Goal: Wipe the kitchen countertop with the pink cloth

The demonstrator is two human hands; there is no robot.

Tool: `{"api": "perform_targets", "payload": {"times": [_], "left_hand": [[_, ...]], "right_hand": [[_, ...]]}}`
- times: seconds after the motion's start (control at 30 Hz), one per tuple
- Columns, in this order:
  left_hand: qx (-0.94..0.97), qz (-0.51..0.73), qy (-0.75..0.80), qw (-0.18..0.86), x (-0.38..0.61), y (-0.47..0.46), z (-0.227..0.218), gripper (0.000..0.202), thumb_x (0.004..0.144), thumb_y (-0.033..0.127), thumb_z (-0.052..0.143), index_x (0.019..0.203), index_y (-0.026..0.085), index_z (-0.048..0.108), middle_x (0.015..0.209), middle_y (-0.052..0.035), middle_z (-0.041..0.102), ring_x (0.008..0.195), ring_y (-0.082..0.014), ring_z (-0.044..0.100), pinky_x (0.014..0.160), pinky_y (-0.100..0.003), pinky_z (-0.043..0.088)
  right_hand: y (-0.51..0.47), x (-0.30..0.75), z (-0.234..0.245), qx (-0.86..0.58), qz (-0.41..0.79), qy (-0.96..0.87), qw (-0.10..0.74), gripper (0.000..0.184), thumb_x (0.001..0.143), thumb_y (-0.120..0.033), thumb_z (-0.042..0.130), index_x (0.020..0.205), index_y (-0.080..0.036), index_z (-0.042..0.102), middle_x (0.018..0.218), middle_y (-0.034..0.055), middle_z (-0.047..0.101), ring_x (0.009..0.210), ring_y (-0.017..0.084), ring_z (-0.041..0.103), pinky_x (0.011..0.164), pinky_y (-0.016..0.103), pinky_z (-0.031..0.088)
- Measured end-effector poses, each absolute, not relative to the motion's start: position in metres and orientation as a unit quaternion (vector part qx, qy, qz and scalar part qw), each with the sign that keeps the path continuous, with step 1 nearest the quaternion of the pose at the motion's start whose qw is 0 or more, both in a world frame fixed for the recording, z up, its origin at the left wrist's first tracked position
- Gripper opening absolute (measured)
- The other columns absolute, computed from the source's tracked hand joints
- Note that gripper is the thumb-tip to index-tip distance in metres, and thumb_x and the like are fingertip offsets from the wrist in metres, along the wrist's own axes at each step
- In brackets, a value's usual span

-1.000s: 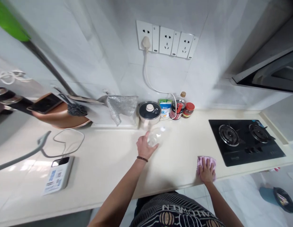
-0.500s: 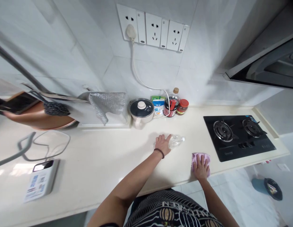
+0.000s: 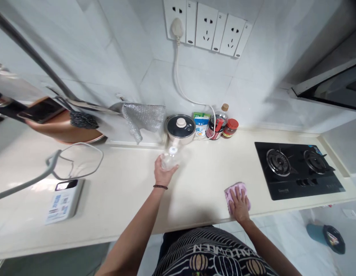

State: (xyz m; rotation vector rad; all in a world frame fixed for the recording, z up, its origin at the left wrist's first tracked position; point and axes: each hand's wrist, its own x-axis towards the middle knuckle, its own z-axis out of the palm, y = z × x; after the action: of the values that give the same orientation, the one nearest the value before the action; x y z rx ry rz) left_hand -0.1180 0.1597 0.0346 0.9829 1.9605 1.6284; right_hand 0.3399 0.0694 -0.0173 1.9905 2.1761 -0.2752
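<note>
A clear plastic bottle (image 3: 169, 160) is in my left hand (image 3: 163, 173), its white cap pointing away from me toward the pot. My fingers and thumb wrap its near end, just in front of the electric pot (image 3: 180, 127) with a dark lid. My right hand (image 3: 240, 205) lies on a folded pink cloth (image 3: 230, 191) near the front edge of the counter (image 3: 200, 172). Its fingers are spread over the cloth, pressing it flat. A dark beaded bracelet circles my left wrist.
Beside the pot stand a salt bag (image 3: 200, 126), a dark jar and a red-lidded jar (image 3: 230, 128). A black gas stove (image 3: 298, 168) is at the right. To the left are a white box-shaped device (image 3: 64, 201), a grey hose (image 3: 28, 183) and a copper-coloured pan (image 3: 59, 128).
My left hand has moved left with the bottle, turning its cap from rightward to away from me. My right hand and the cloth have shifted slightly left, away from the stove.
</note>
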Motion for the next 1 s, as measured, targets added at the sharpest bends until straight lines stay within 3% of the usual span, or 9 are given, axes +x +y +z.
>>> {"api": "perform_targets", "payload": {"times": [0.17, 0.3, 0.4, 0.57, 0.77, 0.9, 0.97, 1.0], "left_hand": [[0.287, 0.578, 0.733, 0.215, -0.147, 0.162, 0.038, 0.094, 0.067, 0.032, 0.093, 0.147, 0.012, 0.046, 0.148, -0.019, 0.06, 0.136, -0.0301, 0.059, 0.124, -0.053, 0.045], [0.301, 0.532, 0.764, 0.209, -0.147, 0.139, 0.029, 0.114, 0.07, 0.038, 0.091, 0.161, 0.014, 0.029, 0.164, -0.0243, 0.047, 0.15, -0.0362, 0.049, 0.129, -0.055, 0.039], [0.348, 0.474, 0.794, 0.151, -0.146, 0.093, 0.013, 0.099, 0.083, 0.05, 0.076, 0.161, 0.009, 0.031, 0.167, -0.0268, 0.041, 0.159, -0.0409, 0.036, 0.133, -0.06, 0.03], [0.462, 0.348, 0.812, 0.073, -0.15, -0.006, -0.013, 0.065, 0.095, 0.05, 0.054, 0.151, 0.017, 0.049, 0.15, -0.0185, 0.06, 0.153, -0.0404, 0.044, 0.131, -0.065, 0.029], [0.444, 0.296, 0.845, 0.029, -0.139, -0.054, -0.022, 0.056, 0.099, 0.04, 0.048, 0.152, 0.022, 0.053, 0.152, -0.0181, 0.06, 0.157, -0.0404, 0.039, 0.125, -0.065, 0.034], [0.453, 0.292, 0.842, 0.021, -0.136, -0.051, -0.024, 0.055, 0.099, 0.039, 0.049, 0.152, 0.028, 0.055, 0.149, -0.015, 0.064, 0.155, -0.0384, 0.044, 0.125, -0.063, 0.035], [0.454, 0.289, 0.842, 0.024, -0.136, -0.05, -0.025, 0.055, 0.098, 0.038, 0.049, 0.152, 0.03, 0.055, 0.149, -0.0131, 0.065, 0.155, -0.0372, 0.045, 0.126, -0.062, 0.035], [0.455, 0.288, 0.843, 0.023, -0.137, -0.05, -0.026, 0.054, 0.098, 0.037, 0.049, 0.152, 0.03, 0.056, 0.149, -0.0128, 0.065, 0.154, -0.0367, 0.045, 0.126, -0.062, 0.034]], "right_hand": [[0.111, 0.298, -0.001, 0.609, -0.148, 0.774, 0.094, 0.061, 0.109, -0.039, 0.036, 0.17, -0.038, 0.036, 0.182, -0.0017, 0.022, 0.17, 0.032, 0.009, 0.134, 0.059, 0.019], [0.198, 0.266, 0.027, 0.605, -0.159, 0.77, 0.122, 0.065, 0.109, -0.037, 0.037, 0.173, -0.029, 0.031, 0.183, 0.0007, 0.018, 0.169, 0.033, 0.011, 0.134, 0.054, 0.021], [0.25, 0.245, 0.043, 0.618, -0.161, 0.758, 0.136, 0.066, 0.11, -0.036, 0.037, 0.173, -0.022, 0.027, 0.183, 0.0073, 0.017, 0.168, 0.034, 0.015, 0.133, 0.053, 0.024], [0.228, 0.236, 0.046, 0.614, -0.147, 0.766, 0.122, 0.064, 0.112, -0.035, 0.03, 0.173, -0.017, 0.025, 0.183, 0.0101, 0.015, 0.168, 0.037, 0.012, 0.132, 0.055, 0.021], [0.076, 0.297, 0.0, 0.559, -0.153, 0.805, 0.125, 0.065, 0.106, -0.046, 0.035, 0.17, -0.038, 0.035, 0.18, -0.0047, 0.021, 0.168, 0.032, 0.011, 0.134, 0.061, 0.023], [0.053, 0.328, -0.02, 0.582, -0.163, 0.789, 0.114, 0.071, 0.096, -0.058, 0.042, 0.162, -0.067, 0.017, 0.17, -0.0221, 0.032, 0.165, 0.028, 0.02, 0.131, 0.063, 0.029], [0.085, 0.321, -0.015, 0.626, -0.133, 0.765, 0.069, 0.069, 0.097, -0.06, 0.034, 0.161, -0.069, 0.009, 0.17, -0.0252, 0.031, 0.166, 0.028, 0.018, 0.13, 0.063, 0.028], [0.109, 0.312, -0.009, 0.655, -0.115, 0.745, 0.051, 0.069, 0.099, -0.057, 0.03, 0.164, -0.066, 0.009, 0.173, -0.0218, 0.031, 0.167, 0.029, 0.016, 0.131, 0.064, 0.027]]}}
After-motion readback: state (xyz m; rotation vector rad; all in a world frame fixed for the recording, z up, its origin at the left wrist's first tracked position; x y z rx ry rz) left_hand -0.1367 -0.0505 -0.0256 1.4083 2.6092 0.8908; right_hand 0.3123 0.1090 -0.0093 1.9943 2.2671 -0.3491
